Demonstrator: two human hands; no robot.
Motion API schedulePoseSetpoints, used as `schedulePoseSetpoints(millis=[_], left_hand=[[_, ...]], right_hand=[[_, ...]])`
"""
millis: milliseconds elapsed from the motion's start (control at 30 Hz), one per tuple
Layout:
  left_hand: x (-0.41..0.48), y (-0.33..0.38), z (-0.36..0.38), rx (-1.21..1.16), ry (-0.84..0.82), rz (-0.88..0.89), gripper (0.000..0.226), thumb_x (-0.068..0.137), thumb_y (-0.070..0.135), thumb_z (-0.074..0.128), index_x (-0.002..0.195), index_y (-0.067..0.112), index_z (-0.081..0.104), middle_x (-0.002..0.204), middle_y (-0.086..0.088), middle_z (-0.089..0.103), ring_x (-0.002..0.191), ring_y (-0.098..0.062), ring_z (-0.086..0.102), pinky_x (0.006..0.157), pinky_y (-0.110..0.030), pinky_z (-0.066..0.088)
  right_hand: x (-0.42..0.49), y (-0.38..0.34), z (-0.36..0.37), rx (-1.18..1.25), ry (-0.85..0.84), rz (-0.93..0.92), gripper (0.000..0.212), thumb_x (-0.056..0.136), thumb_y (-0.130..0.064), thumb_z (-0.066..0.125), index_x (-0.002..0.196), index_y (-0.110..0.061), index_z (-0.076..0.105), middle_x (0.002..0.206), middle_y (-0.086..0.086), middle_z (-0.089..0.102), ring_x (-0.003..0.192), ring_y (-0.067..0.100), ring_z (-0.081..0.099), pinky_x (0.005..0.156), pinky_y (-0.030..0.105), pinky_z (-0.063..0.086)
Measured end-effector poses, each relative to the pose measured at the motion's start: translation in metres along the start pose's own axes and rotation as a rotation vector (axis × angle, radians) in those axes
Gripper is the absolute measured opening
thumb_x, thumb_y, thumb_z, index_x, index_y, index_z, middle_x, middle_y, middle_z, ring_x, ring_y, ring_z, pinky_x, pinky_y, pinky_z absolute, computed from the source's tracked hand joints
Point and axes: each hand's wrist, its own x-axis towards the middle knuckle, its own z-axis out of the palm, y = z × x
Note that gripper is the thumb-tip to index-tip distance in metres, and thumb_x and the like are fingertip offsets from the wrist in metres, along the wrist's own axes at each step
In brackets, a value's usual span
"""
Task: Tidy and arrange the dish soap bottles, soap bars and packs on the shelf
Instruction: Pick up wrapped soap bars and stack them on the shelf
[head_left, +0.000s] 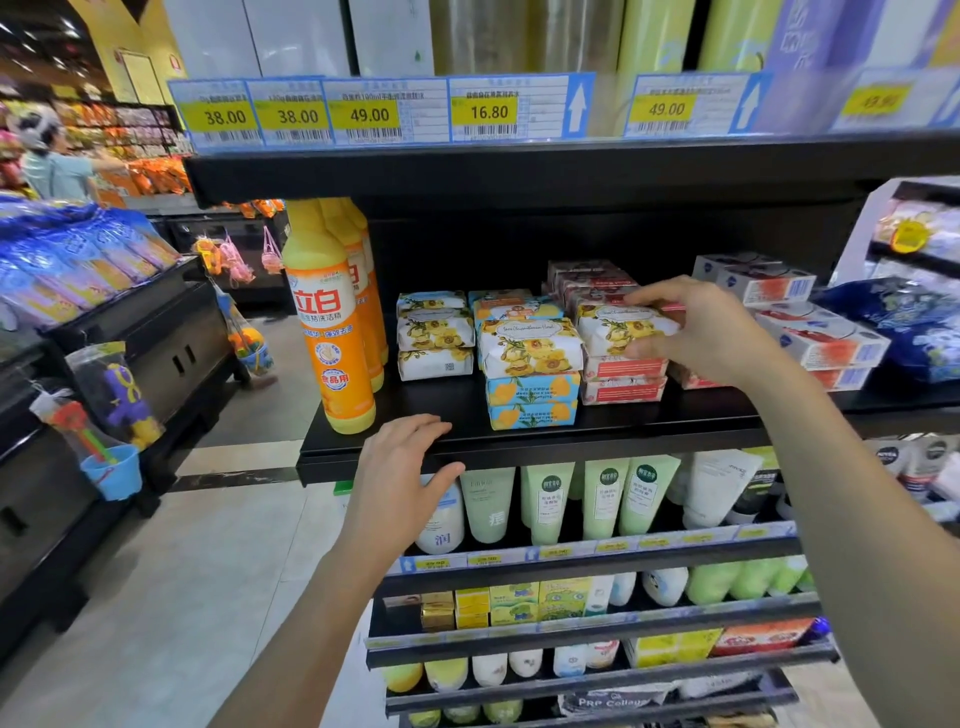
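My right hand (696, 332) grips a yellow-flowered soap bar (621, 325) atop the red packs (623, 379); left hand (400, 462) loose at shelf edge (519, 447). Stacks mixed, apparently half sorted; bottles (332, 332) upright.

Black metal shelf (649, 421): upright orange plastic dish soap bottles (332, 332) at left end; stacked flower-printed paper-wrapped soap bars (435, 338) mid-board; red-and-white cardboard soap boxes (621, 388) beside; white-and-red boxed packs (826, 340), blue plastic bag (914, 332) at right.
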Motion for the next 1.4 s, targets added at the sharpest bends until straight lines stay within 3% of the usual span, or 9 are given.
schedulePoseSetpoints(millis=[67,233,367,467,667,767,900,1233,1400], left_hand=[[-0.001,-0.001,-0.001,-0.009,-0.002,-0.002,0.053,0.095,0.035,0.071,0.144,0.023,0.057,0.148,0.003,0.055,0.141,-0.015,0.042,0.119,-0.036,0.03],[-0.004,-0.009,-0.005,0.003,0.011,-0.006,0.053,0.094,0.035,0.072,0.143,0.021,0.058,0.146,0.002,0.056,0.138,-0.017,0.047,0.118,-0.038,0.035],[-0.007,-0.016,-0.006,0.01,0.021,0.009,0.051,0.094,0.034,0.072,0.141,0.021,0.061,0.144,0.001,0.059,0.136,-0.018,0.05,0.116,-0.039,0.037],[-0.007,-0.017,-0.007,-0.014,0.036,0.01,0.05,0.093,0.035,0.073,0.14,0.022,0.061,0.144,0.003,0.059,0.135,-0.015,0.049,0.116,-0.038,0.036],[-0.005,-0.02,-0.006,-0.04,0.048,-0.002,0.05,0.091,0.037,0.075,0.138,0.024,0.064,0.142,0.006,0.061,0.133,-0.013,0.051,0.116,-0.035,0.035],[-0.006,-0.019,-0.005,-0.056,0.056,-0.009,0.049,0.091,0.036,0.075,0.138,0.024,0.064,0.142,0.007,0.06,0.134,-0.012,0.049,0.114,-0.026,0.027],[-0.005,-0.02,-0.004,-0.056,0.056,-0.013,0.049,0.091,0.036,0.075,0.137,0.024,0.064,0.142,0.008,0.06,0.134,-0.012,0.049,0.112,-0.023,0.022],[-0.006,-0.023,-0.003,-0.051,0.067,-0.004,0.049,0.092,0.037,0.073,0.138,0.025,0.063,0.142,0.009,0.059,0.134,-0.01,0.048,0.111,-0.02,0.018],[-0.006,-0.023,-0.003,-0.05,0.072,0.003,0.048,0.093,0.038,0.072,0.139,0.026,0.062,0.143,0.01,0.058,0.135,-0.009,0.047,0.111,-0.018,0.016]], right_hand=[[-0.003,-0.005,-0.004,-0.006,-0.001,-0.002,0.066,0.079,-0.028,0.088,0.139,-0.026,0.06,0.142,-0.001,0.055,0.127,0.018,0.053,0.095,0.03,0.041],[-0.001,-0.045,-0.006,0.056,0.021,-0.143,0.053,0.085,-0.036,0.081,0.134,-0.027,0.064,0.132,-0.01,0.058,0.119,0.008,0.053,0.103,0.031,0.044],[0.021,-0.091,0.011,0.017,-0.121,-0.28,0.055,0.086,-0.041,0.08,0.137,-0.028,0.062,0.131,-0.014,0.059,0.118,0.001,0.052,0.099,0.022,0.04],[0.049,-0.124,0.037,-0.083,-0.249,-0.361,0.061,0.088,-0.041,0.078,0.142,-0.022,0.059,0.139,-0.005,0.06,0.126,0.01,0.055,0.1,0.022,0.041],[0.113,-0.16,0.088,-0.333,-0.486,-0.279,0.08,0.079,-0.045,0.085,0.146,-0.02,0.05,0.141,0.002,0.056,0.122,0.024,0.057,0.1,0.04,0.051],[0.129,-0.169,0.102,-0.45,-0.533,-0.247,0.084,0.075,-0.044,0.088,0.145,-0.016,0.051,0.133,0.004,0.062,0.113,0.024,0.062,0.094,0.039,0.055],[0.136,-0.177,0.112,-0.562,-0.552,-0.236,0.079,0.075,-0.044,0.089,0.139,-0.012,0.055,0.117,0.005,0.065,0.094,0.021,0.065,0.072,0.033,0.055],[0.142,-0.179,0.122,-0.599,-0.555,-0.23,0.072,0.069,-0.049,0.09,0.124,-0.015,0.058,0.104,0.002,0.064,0.09,0.021,0.065,0.081,0.038,0.059],[0.138,-0.18,0.121,-0.561,-0.545,-0.234,0.074,0.07,-0.047,0.089,0.127,-0.013,0.058,0.107,0.003,0.064,0.091,0.021,0.065,0.074,0.034,0.058]])
